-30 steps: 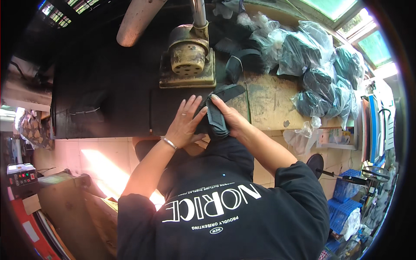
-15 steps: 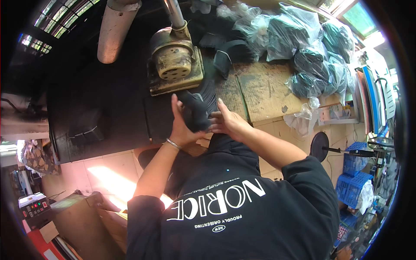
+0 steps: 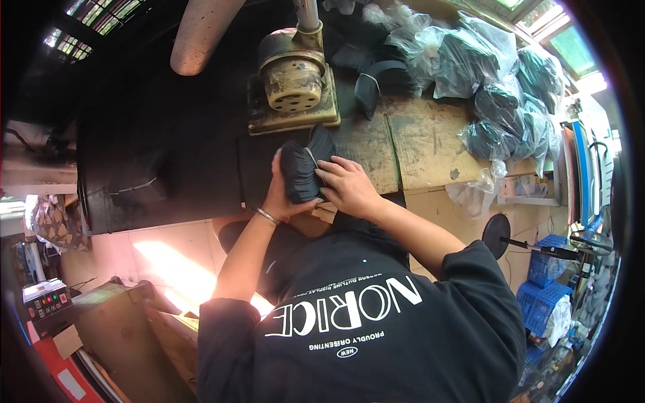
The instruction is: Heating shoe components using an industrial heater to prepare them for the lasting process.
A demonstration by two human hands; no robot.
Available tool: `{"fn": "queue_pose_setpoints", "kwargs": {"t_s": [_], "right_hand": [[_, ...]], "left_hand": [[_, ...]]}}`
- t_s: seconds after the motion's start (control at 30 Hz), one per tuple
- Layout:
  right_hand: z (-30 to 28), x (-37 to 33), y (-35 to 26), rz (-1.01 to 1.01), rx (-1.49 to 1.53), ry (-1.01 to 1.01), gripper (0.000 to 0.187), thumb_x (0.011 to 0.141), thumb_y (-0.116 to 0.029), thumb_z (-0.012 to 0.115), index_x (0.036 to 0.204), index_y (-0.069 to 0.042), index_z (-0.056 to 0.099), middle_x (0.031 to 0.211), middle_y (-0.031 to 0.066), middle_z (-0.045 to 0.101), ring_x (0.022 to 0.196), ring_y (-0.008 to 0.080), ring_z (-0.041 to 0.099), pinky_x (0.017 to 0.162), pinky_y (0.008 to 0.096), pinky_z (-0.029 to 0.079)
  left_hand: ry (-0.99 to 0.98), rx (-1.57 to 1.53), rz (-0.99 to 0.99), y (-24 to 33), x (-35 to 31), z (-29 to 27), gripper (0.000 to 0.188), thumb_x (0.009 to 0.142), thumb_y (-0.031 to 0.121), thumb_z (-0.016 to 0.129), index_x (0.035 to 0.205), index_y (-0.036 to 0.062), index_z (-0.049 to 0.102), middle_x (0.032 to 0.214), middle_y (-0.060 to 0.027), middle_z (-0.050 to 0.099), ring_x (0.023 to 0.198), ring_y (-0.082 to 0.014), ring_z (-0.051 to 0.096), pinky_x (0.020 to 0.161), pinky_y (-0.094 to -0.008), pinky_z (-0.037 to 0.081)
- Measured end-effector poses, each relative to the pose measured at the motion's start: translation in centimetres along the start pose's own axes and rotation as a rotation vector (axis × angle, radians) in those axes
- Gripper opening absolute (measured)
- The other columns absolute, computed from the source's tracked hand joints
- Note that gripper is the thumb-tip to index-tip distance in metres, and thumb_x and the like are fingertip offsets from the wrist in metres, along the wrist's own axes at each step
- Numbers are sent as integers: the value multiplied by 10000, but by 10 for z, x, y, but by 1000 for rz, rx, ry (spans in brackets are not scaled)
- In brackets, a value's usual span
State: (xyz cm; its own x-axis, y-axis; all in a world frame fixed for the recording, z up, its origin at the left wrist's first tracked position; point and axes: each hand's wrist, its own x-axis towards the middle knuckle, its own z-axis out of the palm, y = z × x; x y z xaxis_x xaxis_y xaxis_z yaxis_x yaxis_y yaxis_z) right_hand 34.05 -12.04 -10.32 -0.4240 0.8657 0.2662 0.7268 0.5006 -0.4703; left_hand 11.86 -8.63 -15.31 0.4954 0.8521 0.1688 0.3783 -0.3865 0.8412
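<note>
- Far left: control box (image 3: 47, 302), dark, with small lit buttons; it stands near a brown carton (image 3: 111, 336) on the floor side.
- Left part of the bench (image 3: 195, 158): black surface, with a dark bundle (image 3: 140, 185) bound by a pale tie.
- Above, left of centre: pale tube (image 3: 205, 33), slanting down over the bench.
- Left hand (image 3: 279, 200): your palm and fingers grasp the left side and lower end of the stack; a bangle (image 3: 269, 216) circles your wrist.
- Centre: machine (image 3: 293, 80), yellowish and stained, with a round, perforated head on a square base.
- Stack (image 3: 299, 176): dark, layered, crossed by a pale band (image 3: 311, 158); held between your 2 hands, at the bench's near edge, just below the machine.
- Right hand (image 3: 351, 185): your bent fingers grip the stack's right side, near the band; whether they pinch the band, you cannot tell.
- Right: cardboard (image 3: 433, 151) on the bench, with clear bags (image 3: 480, 74) of dark pieces heaped above it.
- Far right: blue baskets (image 3: 537, 305), below bench level.
</note>
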Motion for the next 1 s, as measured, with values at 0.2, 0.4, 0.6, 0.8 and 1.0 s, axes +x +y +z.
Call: {"fn": "queue_pose_setpoints", "kwargs": {"t_s": [0.2,0.4,0.6,0.8,1.0], "right_hand": [[-11,31,3,469,284,-77,213,788,-209,686,940,-62,712,998,151,673,939,327,631,794,406,502],[-4,46,9,591,314,-237,202,765,-212,699,884,-53,730,818,136,705,791,319,670,744,419,520],[-8,40,24,743,625,-243,219,803,-196,647,885,-2,707,782,125,699,746,225,677,714,341,521],[-21,17,52,909,1636,-203,222,894,-169,590,917,30,686,774,42,678,686,113,611,656,275,499],[-54,40,65,694,800,-53,218,853,-178,656,919,26,693,730,32,656,656,80,574,614,260,477]], "left_hand": [[79,-331,-80,6,10,-3,1453,556,304,909,1446,22,-205,1305,-149,525,1251,-283,498,1134,-396,282],[-92,227,175,-8,10,-11,1471,524,340,922,1434,-46,-168,1299,-158,521,1262,-317,475,1165,-398,202],[-16,53,159,-3,17,-7,1391,559,309,901,1447,-53,-107,1254,-164,534,1227,-311,492,1142,-408,245],[-37,-58,219,9,33,-6,1268,608,172,812,1480,30,-97,1203,-143,561,1185,-253,530,1121,-393,287],[-62,-167,198,49,47,1,1264,588,179,810,1488,17,-63,1224,-157,549,1181,-255,535,1066,-357,365]]}}
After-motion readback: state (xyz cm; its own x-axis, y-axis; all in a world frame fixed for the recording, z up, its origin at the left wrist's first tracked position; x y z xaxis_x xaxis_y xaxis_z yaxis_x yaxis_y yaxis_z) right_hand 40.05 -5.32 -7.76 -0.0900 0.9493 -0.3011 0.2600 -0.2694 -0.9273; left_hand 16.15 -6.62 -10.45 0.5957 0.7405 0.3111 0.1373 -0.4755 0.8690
